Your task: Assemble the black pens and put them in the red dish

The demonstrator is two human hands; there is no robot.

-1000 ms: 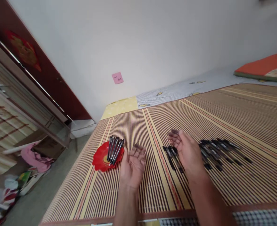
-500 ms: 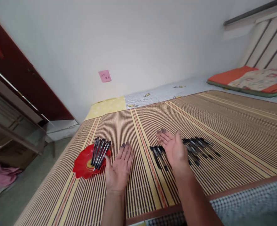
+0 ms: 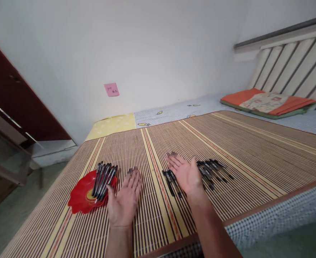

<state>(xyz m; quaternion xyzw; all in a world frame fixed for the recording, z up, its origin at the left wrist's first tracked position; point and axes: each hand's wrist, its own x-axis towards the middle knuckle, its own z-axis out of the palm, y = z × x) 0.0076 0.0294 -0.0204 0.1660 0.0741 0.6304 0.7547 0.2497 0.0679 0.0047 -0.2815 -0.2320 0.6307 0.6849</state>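
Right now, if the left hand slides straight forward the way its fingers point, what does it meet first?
The left hand points up the striped bamboo mat. Its way looks free; the red plate with pens lies beside it to the left, though depth is unclear.

So there's a loose row of black pens [image 3: 210, 170] lying flat on the striped bamboo mat, roughly parallel, partly hidden behind the right hand. Another small bunch of pens [image 3: 103, 176] sits fanned across a red flower-shaped dish [image 3: 79, 197], just left of the left hand.
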